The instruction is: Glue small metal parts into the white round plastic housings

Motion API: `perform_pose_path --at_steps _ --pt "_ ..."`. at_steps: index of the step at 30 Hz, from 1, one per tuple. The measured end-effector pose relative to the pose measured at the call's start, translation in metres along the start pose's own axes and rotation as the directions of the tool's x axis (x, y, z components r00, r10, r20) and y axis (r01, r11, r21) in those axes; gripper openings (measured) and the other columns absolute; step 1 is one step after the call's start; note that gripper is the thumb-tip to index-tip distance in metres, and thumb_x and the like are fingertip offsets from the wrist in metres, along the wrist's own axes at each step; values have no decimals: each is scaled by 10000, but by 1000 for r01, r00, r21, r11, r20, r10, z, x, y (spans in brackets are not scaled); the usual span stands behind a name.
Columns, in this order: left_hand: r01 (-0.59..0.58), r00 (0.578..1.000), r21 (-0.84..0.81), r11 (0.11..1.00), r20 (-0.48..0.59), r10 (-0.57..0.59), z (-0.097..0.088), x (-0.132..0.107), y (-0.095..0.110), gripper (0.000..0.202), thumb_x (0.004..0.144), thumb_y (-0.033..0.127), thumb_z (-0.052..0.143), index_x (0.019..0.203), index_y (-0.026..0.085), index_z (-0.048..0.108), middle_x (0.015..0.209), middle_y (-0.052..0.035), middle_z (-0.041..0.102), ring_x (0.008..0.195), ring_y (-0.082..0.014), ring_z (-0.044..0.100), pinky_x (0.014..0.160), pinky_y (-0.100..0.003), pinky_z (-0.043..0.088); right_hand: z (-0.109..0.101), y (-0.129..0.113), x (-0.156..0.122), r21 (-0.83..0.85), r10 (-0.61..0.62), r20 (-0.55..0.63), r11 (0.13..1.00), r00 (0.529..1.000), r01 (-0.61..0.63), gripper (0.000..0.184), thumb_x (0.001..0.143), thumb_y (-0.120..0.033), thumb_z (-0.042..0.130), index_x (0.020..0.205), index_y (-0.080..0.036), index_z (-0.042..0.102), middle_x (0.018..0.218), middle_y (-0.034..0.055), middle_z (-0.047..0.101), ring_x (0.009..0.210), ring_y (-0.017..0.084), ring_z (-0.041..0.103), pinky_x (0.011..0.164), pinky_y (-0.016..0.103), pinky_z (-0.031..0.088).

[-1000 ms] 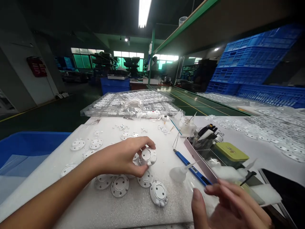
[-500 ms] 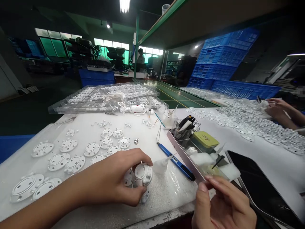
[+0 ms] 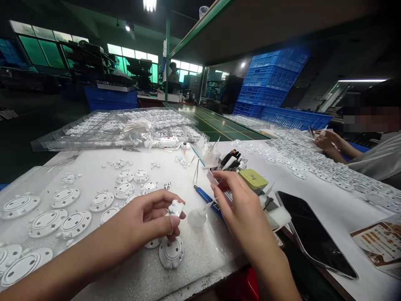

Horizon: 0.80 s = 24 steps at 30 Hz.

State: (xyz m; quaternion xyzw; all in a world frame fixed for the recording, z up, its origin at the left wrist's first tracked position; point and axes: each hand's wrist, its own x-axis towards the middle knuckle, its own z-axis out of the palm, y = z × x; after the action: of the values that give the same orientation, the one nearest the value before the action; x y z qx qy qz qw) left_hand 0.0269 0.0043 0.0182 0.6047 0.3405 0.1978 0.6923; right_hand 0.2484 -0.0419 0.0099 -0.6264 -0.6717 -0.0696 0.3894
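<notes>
- Left hand point(image 3: 147, 217) pinches a small white part point(image 3: 175, 207) between thumb and fingertips. It holds the part just above the mat point(image 3: 206, 248), near the table's front edge.
- Right hand point(image 3: 242, 205) lies back-up, fingers loosely stretched toward 11 o'clock, tips at the rim of the tray point(image 3: 213, 175). Its underside is hidden, so I cannot tell whether it grips anything.
- The part looks like light, stiff moulded plastic, smooth and probably a little slippery. Its thin edges may snap under a hard squeeze. A gentle fingertip pinch across the broader faces seems the safest hold.
- One disc point(image 3: 171, 252) lies at 6 o'clock of the part, just under the fingers. More discs point(image 3: 75, 219) spread from 9 to 11 o'clock.
- Between the hands, a bottle point(image 3: 197, 217) lies at 3 o'clock of the part, with a blue pen point(image 3: 205, 195) at 1 o'clock.
- At 3 o'clock of the right hand lies a phone point(image 3: 310, 234). A co-worker's hands point(image 3: 326, 142) work well apart at 2 o'clock.
</notes>
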Motion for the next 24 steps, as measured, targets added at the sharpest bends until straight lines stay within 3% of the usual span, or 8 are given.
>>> perform_pose_path --at_steps 4,7,16,19,22,24 --pt "39 995 -94 995 -88 -47 2 0 7 384 830 451 663 1094 183 585 870 -47 668 835 -214 618 835 -348 452 1 -3 30 -97 166 184 984 969 -150 291 926 -201 573 1214 -163 549 1084 81 647 904 181 627 811 301 462" --pt "56 991 -141 988 -114 -72 2 0 6 475 773 458 738 1123 182 572 967 -54 650 877 -222 622 859 -365 461 10 -3 45 -153 219 298 972 929 -180 307 898 -222 618 1196 -157 579 1047 86 680 903 224 636 784 326 439" --pt "47 987 -126 991 -144 -65 -1 0 5 458 769 457 745 1118 206 587 1056 -60 640 868 -202 608 823 -338 464 41 9 40 -142 241 335 969 911 -205 154 944 -265 517 998 -226 656 944 50 714 855 231 650 682 289 365" --pt "-6 1000 -85 996 -31 4 1 -7 5 384 795 460 699 1084 223 609 1022 -39 656 851 -197 612 813 -311 470 45 14 35 -94 239 308 971 921 -221 158 945 -281 517 1007 -224 651 930 45 712 833 218 644 688 286 372" --pt "-142 987 187 972 95 126 8 -14 2 346 729 384 756 1038 282 638 999 7 679 934 -213 614 837 -268 453 48 18 33 -36 238 263 971 935 -237 202 921 -280 554 1100 -215 622 876 32 701 775 204 633 685 286 381" --pt "-270 955 383 883 227 193 14 -15 -2 319 717 291 756 1016 298 646 976 32 688 885 -189 619 793 -230 447 49 19 33 11 241 216 968 946 -249 298 902 -263 574 1195 -203 571 868 25 691 745 192 625 685 286 391"
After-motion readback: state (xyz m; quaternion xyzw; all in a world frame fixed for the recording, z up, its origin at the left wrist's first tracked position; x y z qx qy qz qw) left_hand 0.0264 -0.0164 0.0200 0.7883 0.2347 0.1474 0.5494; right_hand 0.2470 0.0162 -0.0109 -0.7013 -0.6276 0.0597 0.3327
